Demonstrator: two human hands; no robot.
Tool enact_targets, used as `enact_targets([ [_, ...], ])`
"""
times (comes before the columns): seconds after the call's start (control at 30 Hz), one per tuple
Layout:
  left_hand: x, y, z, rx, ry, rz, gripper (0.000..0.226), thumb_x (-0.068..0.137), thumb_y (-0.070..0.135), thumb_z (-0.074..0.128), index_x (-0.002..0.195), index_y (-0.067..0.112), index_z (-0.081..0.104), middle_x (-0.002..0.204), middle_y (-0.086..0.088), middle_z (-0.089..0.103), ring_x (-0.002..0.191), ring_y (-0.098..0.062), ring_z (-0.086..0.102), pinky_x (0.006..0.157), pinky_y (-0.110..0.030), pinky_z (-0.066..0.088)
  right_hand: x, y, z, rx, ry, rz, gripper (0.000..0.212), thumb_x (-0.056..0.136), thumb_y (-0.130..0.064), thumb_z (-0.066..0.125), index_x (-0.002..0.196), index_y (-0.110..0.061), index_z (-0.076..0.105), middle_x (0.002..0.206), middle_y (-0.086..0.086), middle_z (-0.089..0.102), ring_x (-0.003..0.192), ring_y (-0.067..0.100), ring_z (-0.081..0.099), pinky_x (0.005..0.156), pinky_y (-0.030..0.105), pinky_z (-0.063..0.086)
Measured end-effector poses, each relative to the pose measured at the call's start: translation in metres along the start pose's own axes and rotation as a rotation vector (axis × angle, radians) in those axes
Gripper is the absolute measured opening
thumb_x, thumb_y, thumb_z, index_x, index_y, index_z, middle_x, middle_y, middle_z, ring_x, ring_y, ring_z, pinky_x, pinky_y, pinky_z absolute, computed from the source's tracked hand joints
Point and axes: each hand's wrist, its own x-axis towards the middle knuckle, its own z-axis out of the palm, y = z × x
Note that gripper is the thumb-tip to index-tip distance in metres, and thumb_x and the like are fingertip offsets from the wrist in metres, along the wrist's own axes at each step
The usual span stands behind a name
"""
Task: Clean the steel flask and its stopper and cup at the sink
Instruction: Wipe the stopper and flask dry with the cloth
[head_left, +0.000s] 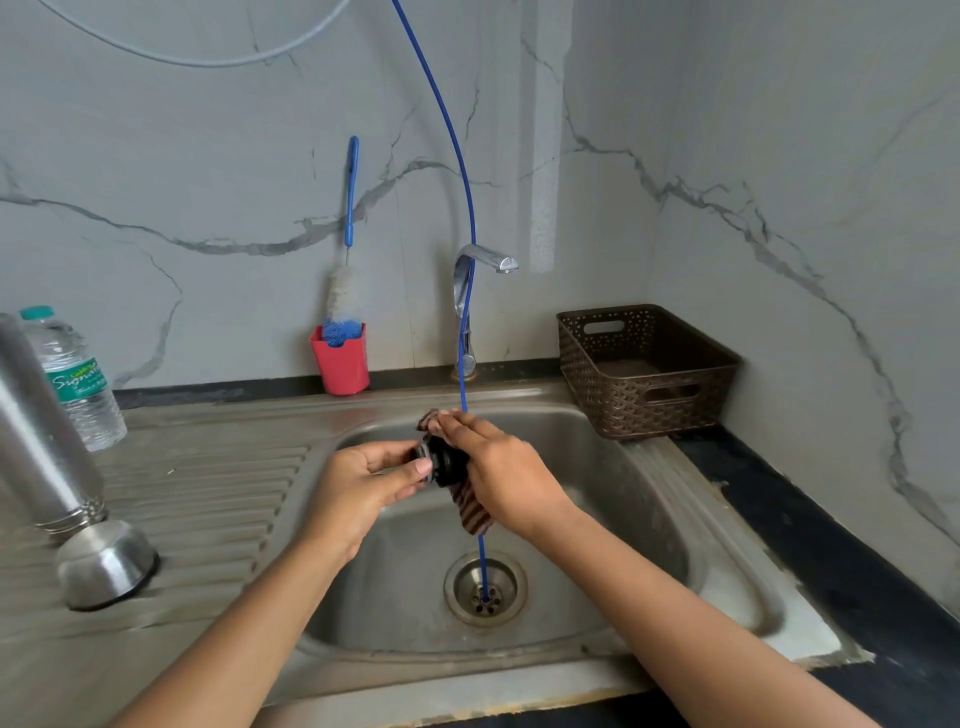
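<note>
Over the steel sink (597, 467), my left hand (363, 483) pinches the end of a black stopper (441, 462) between thumb and fingers. My right hand (498, 467) presses a brown striped cloth (470, 506) around the stopper's other side, fingers fairly straight, and the cloth hangs down below it. The steel flask (36, 421) stands tilted on the drainboard at the far left, partly cut off by the frame edge. A steel cup (104, 569) lies upside down in front of the flask.
A tap (480, 270) stands behind the bowl, and a thin blue hose (457, 156) runs down into the drain (485, 587). A red holder (340, 358) with a bottle brush, a water bottle (78, 379) and a brown basket (644, 369) line the back.
</note>
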Motion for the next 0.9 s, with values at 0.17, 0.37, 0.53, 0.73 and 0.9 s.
enact_targets([
  [0.17,0.005,-0.004,0.001,-0.055,0.083,-0.037,0.018,0.081,-0.005,0.067,0.094,0.007,0.068,0.071,0.001,0.074,0.065,-0.008,0.07,0.06,-0.016,0.055,-0.019,0.009,0.016,-0.179,0.041,-0.195,0.071,0.076,0.007,0.06,0.142,-0.012,0.042,0.146,0.013,0.043,0.129,0.029,0.048,0.089,0.036,0.054],
  [0.37,0.006,-0.003,-0.004,0.01,0.085,0.018,0.024,0.079,-0.005,0.069,0.097,0.011,0.068,0.084,-0.002,0.073,0.07,-0.008,0.07,0.066,-0.018,0.057,0.002,0.005,0.008,0.023,0.042,-0.008,0.064,0.086,0.0,0.046,0.146,-0.018,0.036,0.152,0.005,0.035,0.135,0.024,0.041,0.105,0.038,0.042],
  [0.53,0.009,-0.004,-0.01,-0.022,0.106,-0.012,0.021,0.081,-0.003,0.068,0.098,0.008,0.068,0.079,-0.002,0.074,0.068,-0.01,0.071,0.065,-0.018,0.057,-0.016,0.012,0.018,-0.136,0.044,-0.222,0.073,0.077,0.002,0.064,0.144,-0.015,0.04,0.15,0.009,0.038,0.132,0.025,0.045,0.088,0.036,0.055],
  [0.73,0.007,-0.004,-0.007,0.038,0.023,0.032,0.025,0.081,-0.007,0.067,0.095,0.014,0.068,0.077,0.002,0.074,0.069,-0.01,0.071,0.063,-0.017,0.056,0.007,0.009,0.002,0.297,0.021,0.149,0.052,0.091,0.001,0.04,0.141,-0.015,0.046,0.145,0.002,0.046,0.133,0.018,0.043,0.11,0.023,0.03],
  [0.9,0.005,-0.006,-0.005,-0.017,0.047,-0.001,0.022,0.082,-0.005,0.066,0.098,0.01,0.068,0.081,0.0,0.074,0.071,-0.01,0.071,0.061,-0.017,0.055,-0.014,0.008,0.0,0.413,-0.085,0.074,0.048,0.1,-0.025,0.044,0.147,-0.019,0.033,0.153,-0.006,0.028,0.142,0.004,0.02,0.117,0.02,0.014],
])
